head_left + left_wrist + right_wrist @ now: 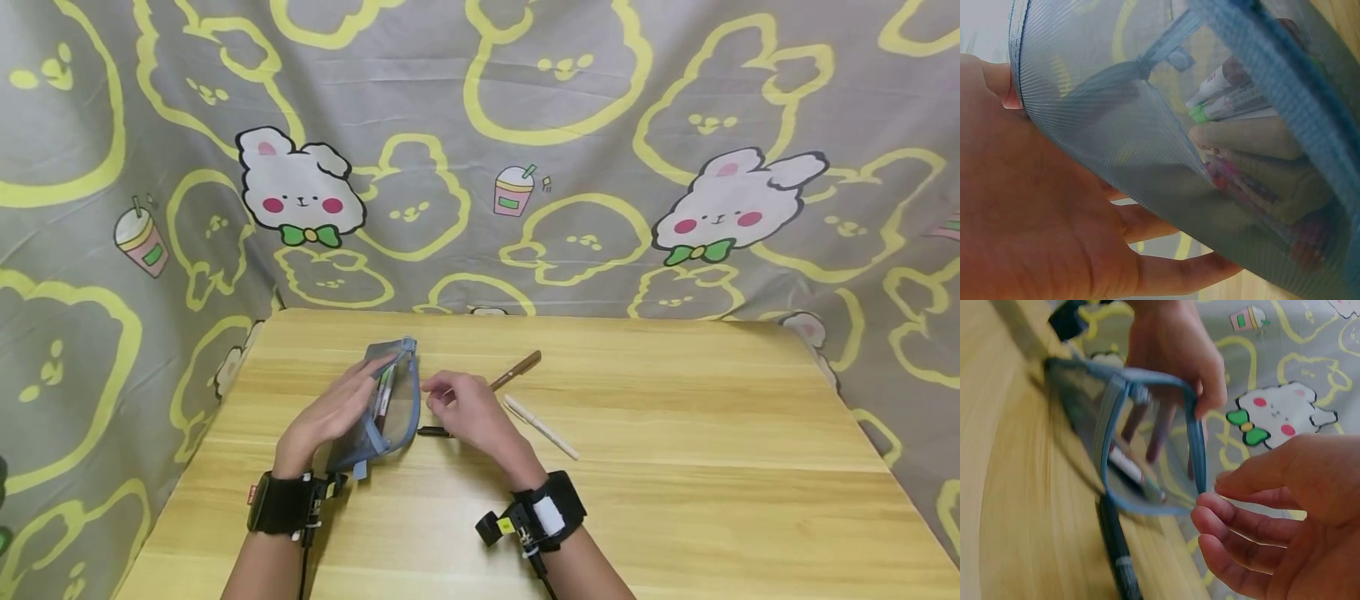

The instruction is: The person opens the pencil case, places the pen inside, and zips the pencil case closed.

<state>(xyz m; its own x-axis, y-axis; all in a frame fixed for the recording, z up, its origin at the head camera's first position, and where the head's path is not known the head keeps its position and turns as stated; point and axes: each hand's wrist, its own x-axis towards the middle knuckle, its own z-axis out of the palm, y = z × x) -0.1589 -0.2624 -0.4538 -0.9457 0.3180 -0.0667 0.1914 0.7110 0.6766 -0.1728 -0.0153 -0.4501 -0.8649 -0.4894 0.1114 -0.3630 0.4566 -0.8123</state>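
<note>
A blue mesh pencil case (414, 408) stands with its zipped mouth spread and several pens (385, 392) inside. My left hand (333, 408) holds its far-left side, the thumb at the zip edge and the fingers behind the mesh, as the left wrist view shows. Loosely bent, my right hand (468, 408) is just right of the mouth, its fingertips (1207, 506) close to the blue rim, with nothing seen between them. Whether they touch the rim I cannot tell. Partly under that hand in the head view lies a black pen (1116, 550).
On the wooden table (675, 467), a brown pen (517, 369) and a cream-white pen (542, 427) lie right of the right hand. Patterned grey cloth (420, 92) hangs behind the table and along its sides.
</note>
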